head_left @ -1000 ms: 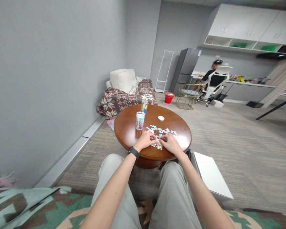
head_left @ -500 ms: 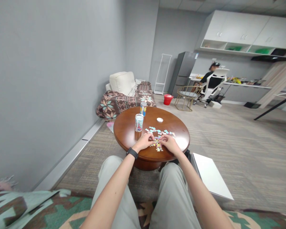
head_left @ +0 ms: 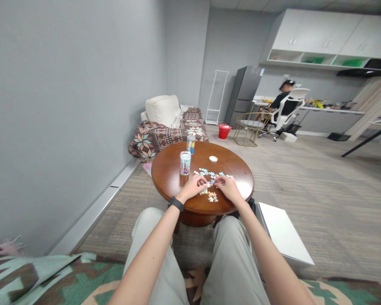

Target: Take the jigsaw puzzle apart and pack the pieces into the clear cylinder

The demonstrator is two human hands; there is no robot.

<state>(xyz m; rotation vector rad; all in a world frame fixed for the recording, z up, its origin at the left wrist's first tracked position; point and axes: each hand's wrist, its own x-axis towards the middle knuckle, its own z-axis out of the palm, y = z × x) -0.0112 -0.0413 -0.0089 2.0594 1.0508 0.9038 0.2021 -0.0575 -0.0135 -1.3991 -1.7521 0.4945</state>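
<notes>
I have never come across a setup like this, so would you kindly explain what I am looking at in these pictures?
There is no robot here, only a person's two bare hands. The view comes from a camera worn on that person's head, looking forward and down, which is why you see their own trouser legs below.

The left hand, with a dark watch on its wrist, and the right hand meet over small jigsaw pieces on a round wooden table. Their fingers are bent among the pieces; whether either hand grips one is too small to tell.

Also on the table are a nearer printed can, a farther can and a white disc. Someone else sits in the background.
</notes>
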